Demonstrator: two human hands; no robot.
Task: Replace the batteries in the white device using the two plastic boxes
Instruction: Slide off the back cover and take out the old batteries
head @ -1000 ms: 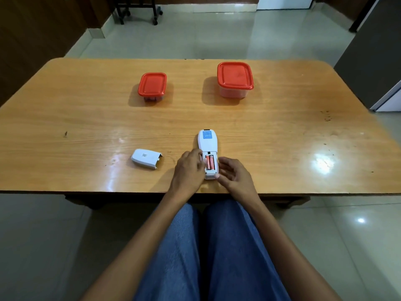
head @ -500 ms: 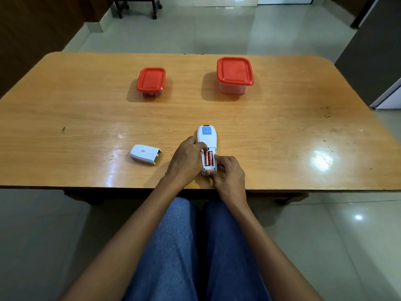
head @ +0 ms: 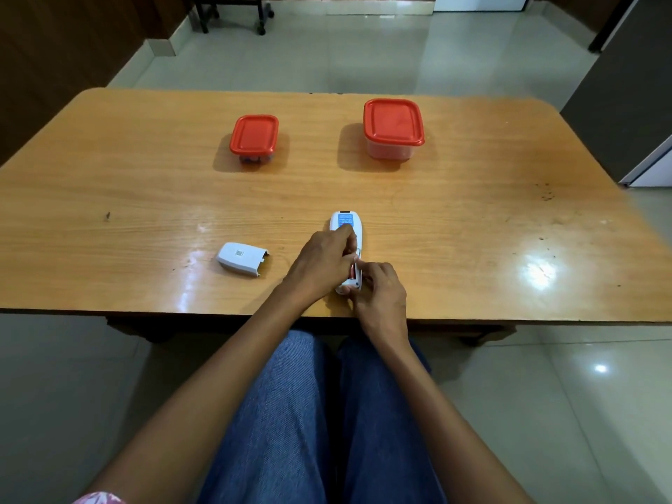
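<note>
Wooden table [head: 472, 212]: one, its near-left and near-right corners cut off by the frame; the far edge and rounded far corners show in full. Boxes: two, both with red lids on, both on the far half and well apart from each other. The larger box [head: 394, 127] stands far right of centre, the smaller box [head: 253, 138] far left of centre. The contents of both are hard to make out through the clear walls. A wide stretch of tabletop separates them from the hands.

Left hand [head: 320, 261]: curled over the left side and middle of the white device [head: 345, 220], gripping it and hiding most of its body. Right hand [head: 380, 289]: fingers bent, tips at the open battery bay. Whether they pinch anything cannot be told.

The white device, one, lies lengthwise at centre, its near end close to the table's near edge. Only its far end with a blue label and its near tip show. Cover [head: 242, 259]: one, white, lying loose to the left of the device, apart from both hands. Battery [head: 352, 271]: only an orange sliver shows between the fingers, so the count is uncertain.
</note>
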